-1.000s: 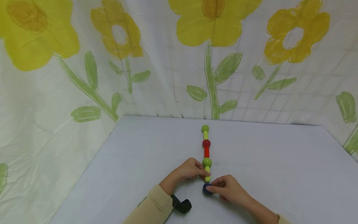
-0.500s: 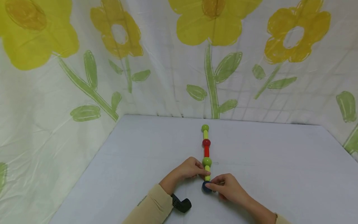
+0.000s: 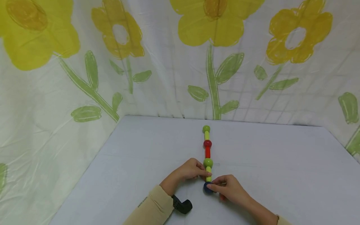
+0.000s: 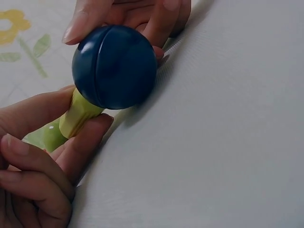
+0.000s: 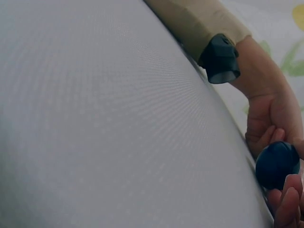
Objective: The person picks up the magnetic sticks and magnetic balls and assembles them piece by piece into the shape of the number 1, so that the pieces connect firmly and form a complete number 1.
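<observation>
A straight row of balls and rods lies on the table, running away from me. At its near end my right hand (image 3: 232,189) pinches a dark blue ball (image 3: 207,188) between thumb and fingers. My left hand (image 3: 191,168) pinches the yellow-green rod (image 3: 208,169) just beyond it. In the left wrist view the blue ball (image 4: 126,66), marked by a groove, meets the end of the rod (image 4: 78,116). Farther along come a green ball (image 3: 208,162), a red rod (image 3: 207,152), a red ball (image 3: 207,143), another yellow-green rod (image 3: 207,135) and a green ball (image 3: 206,128).
The white tabletop (image 3: 140,150) extends to both sides of the row. A black wrist device (image 3: 182,206) sticks out from under the left sleeve. Behind the table's far edge hangs a white curtain (image 3: 163,78) printed with yellow flowers.
The blue ball, in my right hand, has moved slightly away from me against the rod; the dark stretch between them no longer shows. My left hand has stayed in place on the rod.
</observation>
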